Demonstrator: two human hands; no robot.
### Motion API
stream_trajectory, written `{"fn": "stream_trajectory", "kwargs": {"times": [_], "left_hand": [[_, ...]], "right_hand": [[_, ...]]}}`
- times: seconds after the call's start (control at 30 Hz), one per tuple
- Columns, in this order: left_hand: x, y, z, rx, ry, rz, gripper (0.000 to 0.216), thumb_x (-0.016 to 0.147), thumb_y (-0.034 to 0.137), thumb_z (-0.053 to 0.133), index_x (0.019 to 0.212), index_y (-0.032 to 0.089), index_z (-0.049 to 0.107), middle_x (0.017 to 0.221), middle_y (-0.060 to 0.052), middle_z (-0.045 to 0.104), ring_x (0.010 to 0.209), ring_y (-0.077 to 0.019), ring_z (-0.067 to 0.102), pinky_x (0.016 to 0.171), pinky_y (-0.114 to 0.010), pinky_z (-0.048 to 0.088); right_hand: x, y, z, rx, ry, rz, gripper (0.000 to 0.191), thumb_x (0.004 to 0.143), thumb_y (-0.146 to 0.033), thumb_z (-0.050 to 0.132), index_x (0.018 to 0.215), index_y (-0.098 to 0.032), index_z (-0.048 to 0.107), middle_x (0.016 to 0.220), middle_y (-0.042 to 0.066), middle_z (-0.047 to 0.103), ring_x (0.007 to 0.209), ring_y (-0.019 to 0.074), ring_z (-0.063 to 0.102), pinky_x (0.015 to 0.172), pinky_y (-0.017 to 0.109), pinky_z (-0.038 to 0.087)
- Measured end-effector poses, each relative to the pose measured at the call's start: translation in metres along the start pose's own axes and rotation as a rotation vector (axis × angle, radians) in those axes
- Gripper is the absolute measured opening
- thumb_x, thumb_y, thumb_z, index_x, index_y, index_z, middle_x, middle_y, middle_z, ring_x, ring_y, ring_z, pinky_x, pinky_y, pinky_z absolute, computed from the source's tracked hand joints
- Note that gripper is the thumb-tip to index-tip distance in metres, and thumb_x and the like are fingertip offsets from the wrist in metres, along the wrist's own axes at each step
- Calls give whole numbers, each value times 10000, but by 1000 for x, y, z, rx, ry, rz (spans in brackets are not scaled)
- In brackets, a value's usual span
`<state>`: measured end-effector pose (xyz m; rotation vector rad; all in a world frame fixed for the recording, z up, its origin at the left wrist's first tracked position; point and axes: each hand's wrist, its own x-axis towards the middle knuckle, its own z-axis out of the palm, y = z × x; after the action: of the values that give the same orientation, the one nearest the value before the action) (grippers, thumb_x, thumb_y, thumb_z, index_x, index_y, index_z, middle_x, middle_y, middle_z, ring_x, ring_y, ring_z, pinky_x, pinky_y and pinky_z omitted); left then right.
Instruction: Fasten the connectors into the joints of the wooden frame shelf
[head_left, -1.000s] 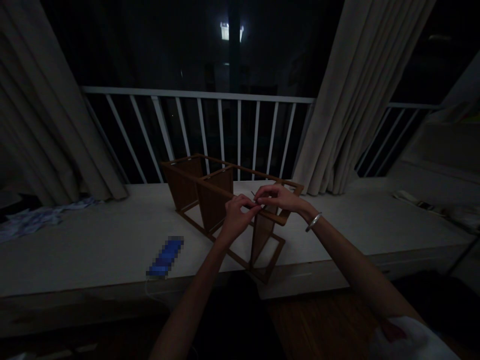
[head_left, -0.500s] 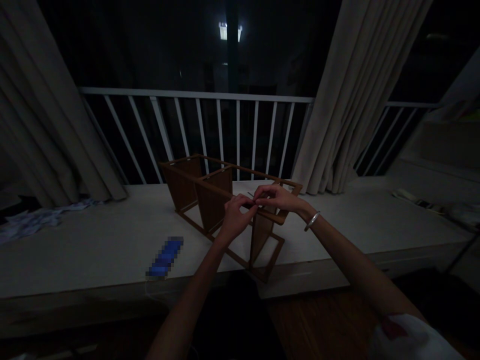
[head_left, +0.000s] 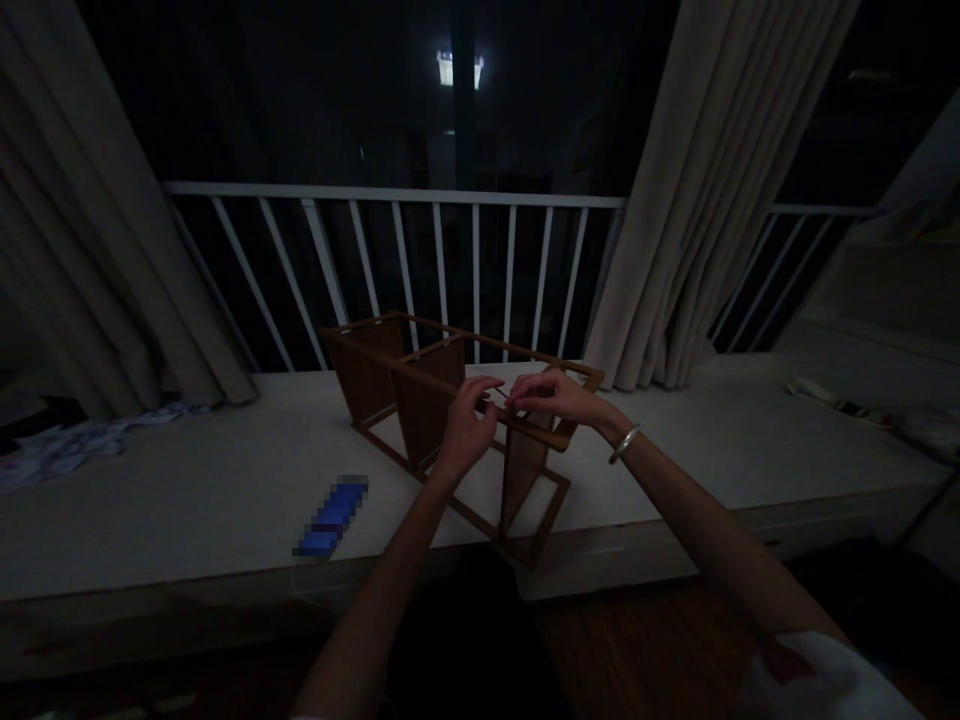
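Thumb and fingertips of my right hand pinch a thin dark rod above the brown wooden shelf frame, lying lengthwise on the white flat counter, presumably so its upper rail is reachable; my left hand spreads alongside.

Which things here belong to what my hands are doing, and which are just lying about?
In use:
brown wooden shelf frame, under your hands
thin dark rod, pinched in your right hand, near your open left hand

Lying about:
blue phone-shaped item, blurred out
crumpled patterned pile, far left, perhaps cloth
pale strip, far right, too dim to identify
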<state>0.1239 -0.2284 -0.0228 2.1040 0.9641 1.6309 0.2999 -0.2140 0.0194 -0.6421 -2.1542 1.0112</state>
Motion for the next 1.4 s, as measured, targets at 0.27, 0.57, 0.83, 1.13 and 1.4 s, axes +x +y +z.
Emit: {"fn": "stream_trajectory", "kwargs": {"times": [0.27,0.57,0.83,1.13,1.4], "left_hand": [[-5,5,-2,81,-42,-52,245,776,173,429,996,202,532,997,-48,551,885,-148,506,818,-312,382],[-6,-3,-3,-103,-10,-139,162,759,298,482,835,170,548,800,-21,569,750,-117,525,700,-230,408],[-9,1,-6,-186,-32,-236,206,711,354,537,775,160,566,715,-8,589,667,-106,529,586,-193,394],[-13,6,-4,-186,46,-274,234,674,368,574,751,149,604,726,-23,620,676,-125,554,607,-223,415],[-17,21,-5,-56,154,-140,168,710,315,553,763,159,585,752,-18,596,737,-124,551,721,-256,420]], "right_hand": [[1,4,-1,1,-2,48,238,682,-303,607,837,-122,616,812,39,609,741,121,555,700,263,436],[0,3,-1,-29,-28,64,243,696,-298,595,853,-114,624,834,55,624,775,132,567,720,266,439],[0,3,-2,-42,-27,47,235,684,-293,609,842,-122,640,807,50,633,753,130,572,703,259,443],[0,2,0,-3,-20,76,254,664,-297,626,853,-130,649,810,50,643,747,135,581,691,261,453],[0,2,-1,15,20,78,253,622,-294,659,808,-124,639,785,50,644,721,136,591,670,259,464]]}}
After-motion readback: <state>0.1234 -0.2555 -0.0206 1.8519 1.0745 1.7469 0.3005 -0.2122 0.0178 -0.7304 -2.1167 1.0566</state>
